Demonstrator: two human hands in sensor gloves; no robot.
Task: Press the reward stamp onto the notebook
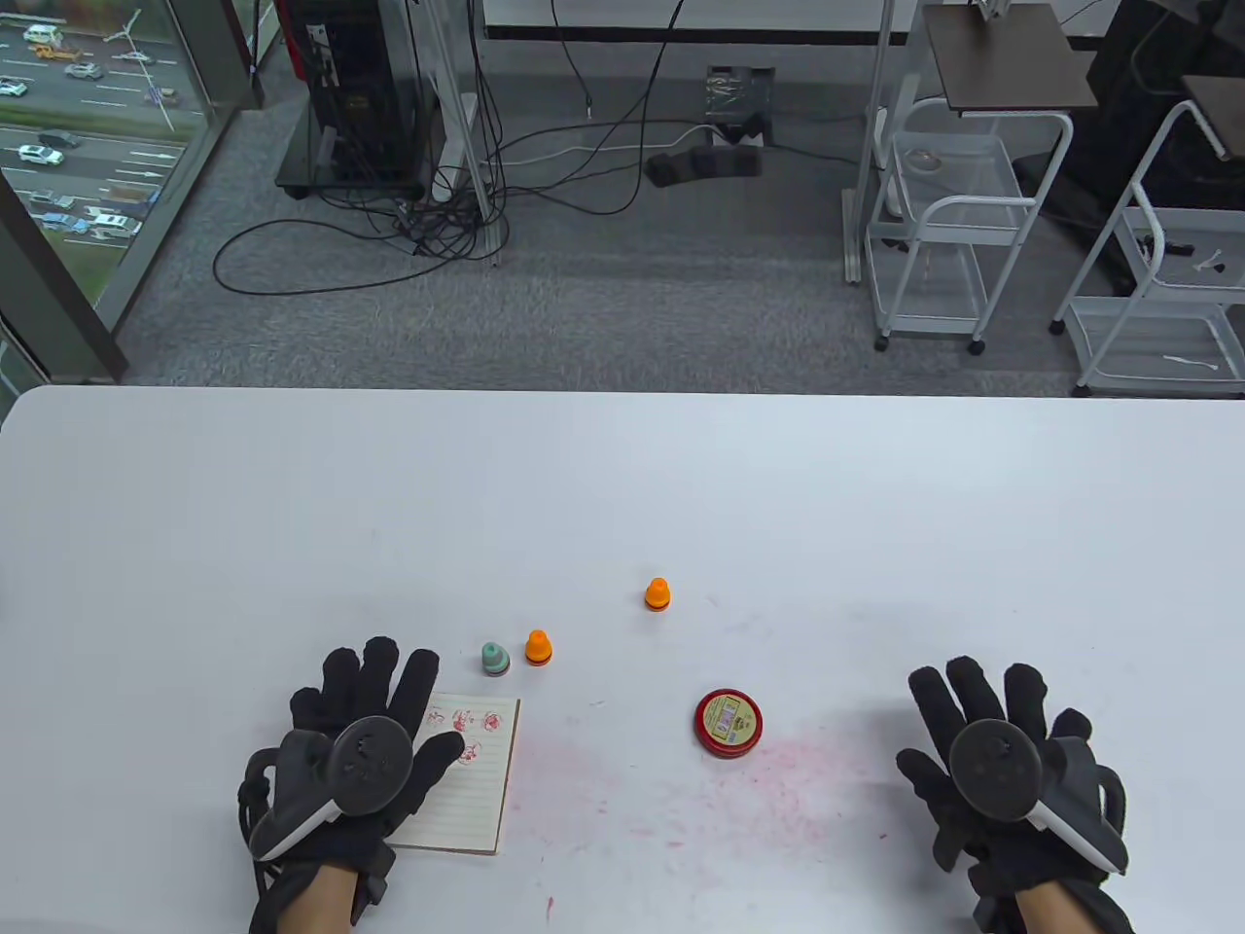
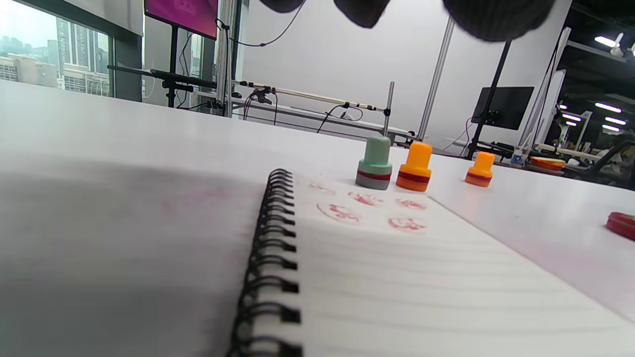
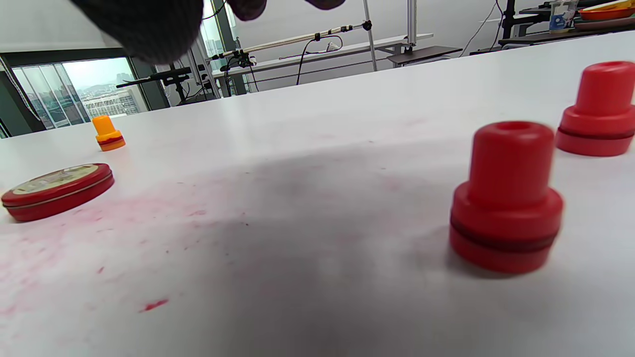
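Both hands wear black knitted gloves that cover every finger to the tip. The left hand [image 1: 355,749] carries a tracker strapped across its back: a dark grey, rounded disc with a matte face, joined to a black handle-like body edged by a white stripe (much like a VR controller). A thin black cable loops at the outer side of that glove's wrist. The right hand [image 1: 1002,769] bears a matching tracker, disc and white-trimmed body alike. In the 2 wrist views only dark, blurred fingertips [image 2: 496,17] show.
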